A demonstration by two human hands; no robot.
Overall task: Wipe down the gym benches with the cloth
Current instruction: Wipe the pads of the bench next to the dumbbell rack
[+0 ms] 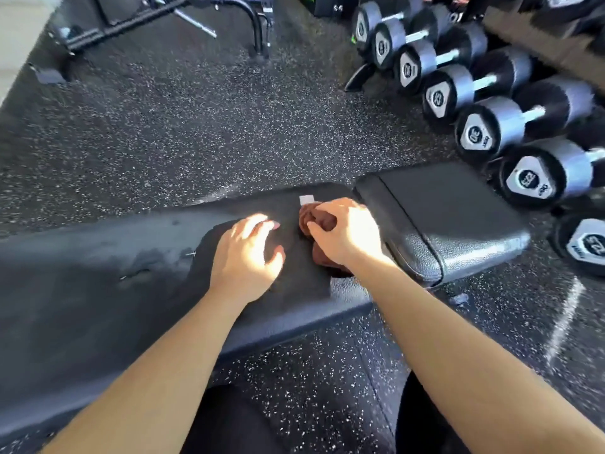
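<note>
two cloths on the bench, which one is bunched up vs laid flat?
The brown cloth is bunched, gripped under the right hand. The black cloth lies spread flat on the bench, with the left hand resting on it.

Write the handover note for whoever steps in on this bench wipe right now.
Left hand: open, flat on the dark cloth spread over the bench.
Right hand: closed on a bunched brown cloth beside the seat pad.
Done: cannot tell how far wiping has gone; the long pad shows patchy marks.
Left: wipe the long pad and the seat pad, then any other benches.
</note>
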